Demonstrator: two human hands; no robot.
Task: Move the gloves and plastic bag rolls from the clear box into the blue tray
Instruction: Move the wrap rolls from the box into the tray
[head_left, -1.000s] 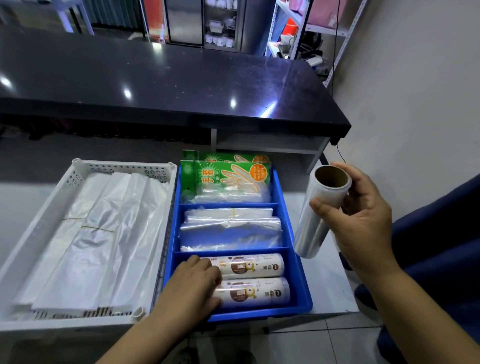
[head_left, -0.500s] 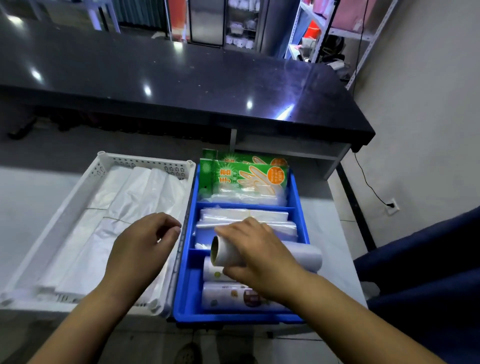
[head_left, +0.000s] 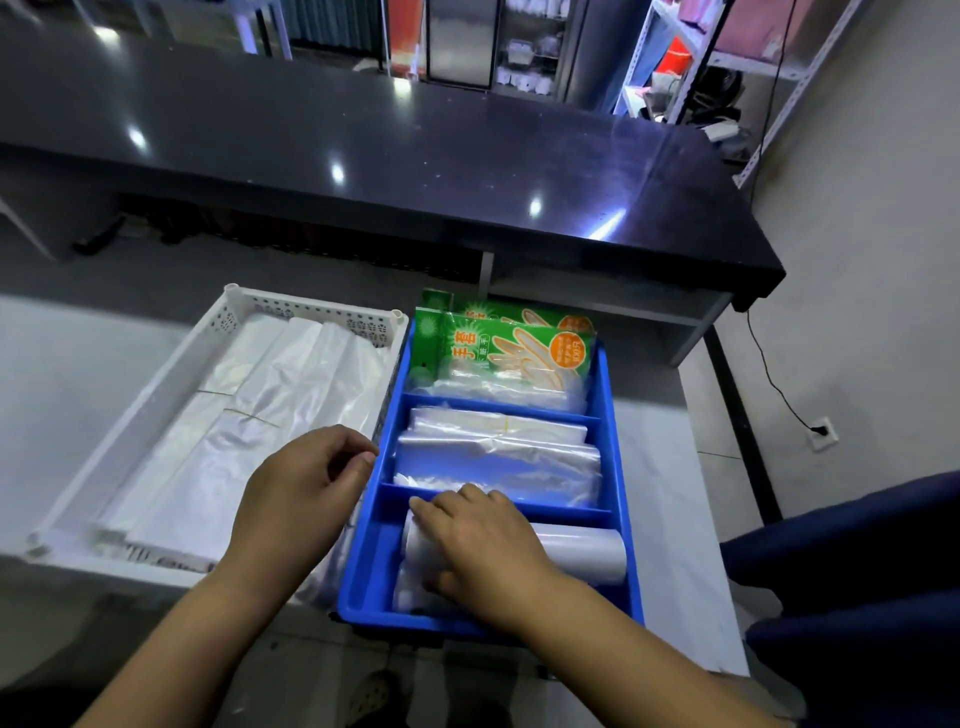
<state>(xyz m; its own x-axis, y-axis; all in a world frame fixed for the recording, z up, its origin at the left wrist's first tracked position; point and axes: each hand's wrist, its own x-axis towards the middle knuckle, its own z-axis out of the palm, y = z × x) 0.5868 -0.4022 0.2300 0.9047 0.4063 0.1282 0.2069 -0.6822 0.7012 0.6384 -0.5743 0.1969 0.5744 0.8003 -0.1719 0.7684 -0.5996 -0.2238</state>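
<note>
Left of the blue tray (head_left: 607, 395), flush against its wall: a white basket (head_left: 130, 467) of flat clear bags. In the tray's far compartment, green glove packs (head_left: 514, 353) propped upright; in its middle one, banded flat bags (head_left: 498, 457). In the near compartment, a plastic bag roll (head_left: 582, 553) lying crosswise atop paler rolls, close against the divider. Over the roll's left end, the right hand (head_left: 483, 556), fingers close together and wrapped round it. At the tray's left rim, the left hand (head_left: 306, 488), fingers loosely curled, thumb against forefinger, seemingly gripping nothing. No clear box in view. Risks, as judged: once let go, may slide off the rounded pile beneath and over the tray's near wall, slick film giving little hold; may wedge askew if shoved down hard; may tip the tray itself, its near wall sitting at the edge of the table (head_left: 670, 467), weight pressed there and nothing steadying it.
</note>
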